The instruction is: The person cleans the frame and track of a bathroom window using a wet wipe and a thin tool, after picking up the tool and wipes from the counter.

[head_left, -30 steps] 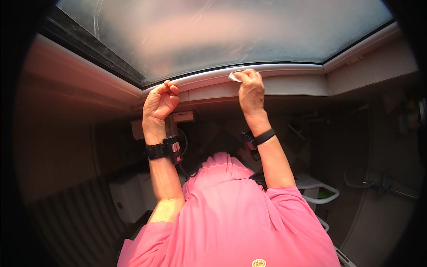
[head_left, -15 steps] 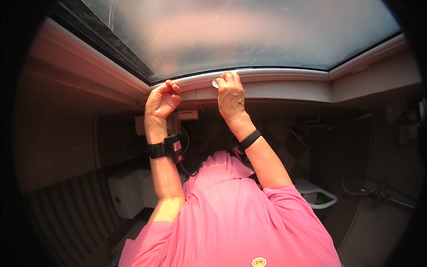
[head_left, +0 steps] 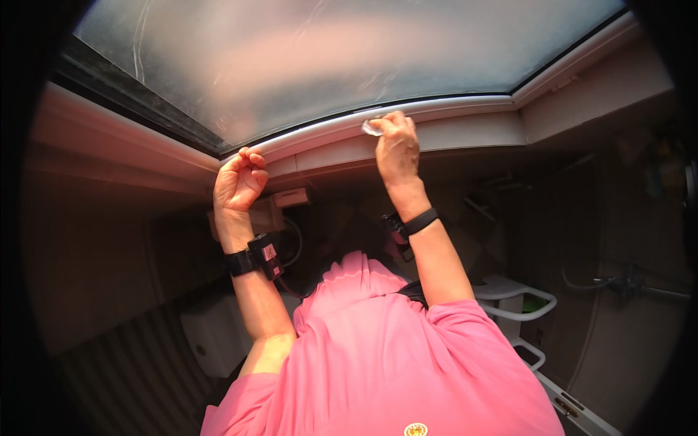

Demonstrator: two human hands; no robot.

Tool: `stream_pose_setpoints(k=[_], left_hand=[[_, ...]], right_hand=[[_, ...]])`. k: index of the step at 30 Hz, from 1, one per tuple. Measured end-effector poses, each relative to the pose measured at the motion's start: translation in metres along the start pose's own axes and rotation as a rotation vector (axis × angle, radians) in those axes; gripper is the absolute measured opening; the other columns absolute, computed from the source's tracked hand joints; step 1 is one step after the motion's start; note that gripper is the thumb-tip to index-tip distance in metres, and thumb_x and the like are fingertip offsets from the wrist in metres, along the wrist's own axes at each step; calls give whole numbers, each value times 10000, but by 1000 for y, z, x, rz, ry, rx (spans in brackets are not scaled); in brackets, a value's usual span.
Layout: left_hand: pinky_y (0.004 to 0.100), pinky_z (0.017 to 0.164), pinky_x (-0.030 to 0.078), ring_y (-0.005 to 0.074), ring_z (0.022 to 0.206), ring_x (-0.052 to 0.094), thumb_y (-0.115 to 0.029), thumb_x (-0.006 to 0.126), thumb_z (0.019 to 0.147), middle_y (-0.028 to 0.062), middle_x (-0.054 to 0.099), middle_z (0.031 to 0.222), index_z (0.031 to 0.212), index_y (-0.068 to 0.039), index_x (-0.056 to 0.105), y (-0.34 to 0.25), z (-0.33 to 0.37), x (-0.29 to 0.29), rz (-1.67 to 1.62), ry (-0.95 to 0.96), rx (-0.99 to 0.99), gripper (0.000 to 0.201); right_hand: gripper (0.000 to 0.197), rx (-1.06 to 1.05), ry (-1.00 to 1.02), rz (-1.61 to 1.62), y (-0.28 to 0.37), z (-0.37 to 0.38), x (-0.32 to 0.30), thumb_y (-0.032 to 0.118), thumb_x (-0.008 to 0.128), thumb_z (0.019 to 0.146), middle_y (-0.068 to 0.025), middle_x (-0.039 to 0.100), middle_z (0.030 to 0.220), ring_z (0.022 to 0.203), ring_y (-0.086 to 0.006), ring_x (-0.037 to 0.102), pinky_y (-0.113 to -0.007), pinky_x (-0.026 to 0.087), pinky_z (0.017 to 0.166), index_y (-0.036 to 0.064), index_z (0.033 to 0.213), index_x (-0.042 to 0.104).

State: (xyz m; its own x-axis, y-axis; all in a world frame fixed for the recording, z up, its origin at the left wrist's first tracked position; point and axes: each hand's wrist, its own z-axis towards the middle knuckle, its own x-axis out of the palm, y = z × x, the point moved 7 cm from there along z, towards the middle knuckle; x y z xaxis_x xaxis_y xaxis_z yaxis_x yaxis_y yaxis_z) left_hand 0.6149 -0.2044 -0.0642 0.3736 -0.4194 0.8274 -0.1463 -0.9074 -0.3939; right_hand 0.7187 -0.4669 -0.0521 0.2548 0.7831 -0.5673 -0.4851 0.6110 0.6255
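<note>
A window with a frosted pane fills the upper part of the view, edged in black along a pale frame. My left hand is raised at the frame's lower left corner, palm toward me, its fingers curled; whatever they may hold is hidden. Further right along the bottom rail, my right hand is closed, back of the hand showing. Its thumb and fingers pinch a small clear, shiny piece, whose kind I cannot make out, just in front of the rail.
Below the sill the room is dim. A white tank stands at lower left, and a white rack at lower right. A shower hose and tap are on the far right wall. Black bands circle both my wrists.
The view has shifted and tilted. My right hand has moved right along the rail, farther from my left, and a little off the frame. My left hand stays at the corner.
</note>
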Motion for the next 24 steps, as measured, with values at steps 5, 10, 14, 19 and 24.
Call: stream_pose_setpoints(k=[5, 10, 14, 19, 24], left_hand=[[287, 586, 448, 186, 817, 576, 2, 475, 816, 59, 571, 884, 832, -58, 527, 2, 6, -6, -27, 58, -31, 81], [305, 631, 476, 202, 892, 580, 2, 504, 813, 85, 597, 990, 824, -38, 567, -1, 5, -11, 24, 12, 7, 76], [296, 625, 460, 176, 849, 586, 40, 469, 805, 50, 571, 949, 810, -45, 550, -7, 6, -18, -22, -10, 24, 117], [295, 614, 440, 164, 825, 576, 49, 448, 805, 29, 532, 945, 812, -54, 525, 1, 12, 9, -66, 115, -1, 128], [306, 620, 443, 168, 838, 577, 30, 453, 816, 31, 538, 946, 819, -57, 526, 6, 17, 8, -40, 195, -71, 114]], right_hand=[[181, 273, -58, -303, -122, 8, -45, 21, 513, 769, -133, 568, 934, 904, -308, 538, -387, 447, 787, 24, 897, 641], [415, 255, 206, -407, -90, -21, 16, 35, 492, 788, -304, 367, 1245, 1193, -412, 364, -400, 393, 966, -131, 1161, 421], [437, -49, 306, -564, 0, -51, 60, 29, 544, 720, -323, 416, 1192, 1146, -394, 424, -359, 471, 878, -80, 1136, 465], [192, -235, 621, 235, 76, -76, 60, -31, 514, 712, -178, 546, 984, 935, -339, 552, -386, 489, 763, -3, 887, 586], [147, -30, 178, 278, 21, -32, 0, 41, 477, 769, -187, 576, 829, 812, -377, 560, -415, 465, 713, 12, 853, 594]])
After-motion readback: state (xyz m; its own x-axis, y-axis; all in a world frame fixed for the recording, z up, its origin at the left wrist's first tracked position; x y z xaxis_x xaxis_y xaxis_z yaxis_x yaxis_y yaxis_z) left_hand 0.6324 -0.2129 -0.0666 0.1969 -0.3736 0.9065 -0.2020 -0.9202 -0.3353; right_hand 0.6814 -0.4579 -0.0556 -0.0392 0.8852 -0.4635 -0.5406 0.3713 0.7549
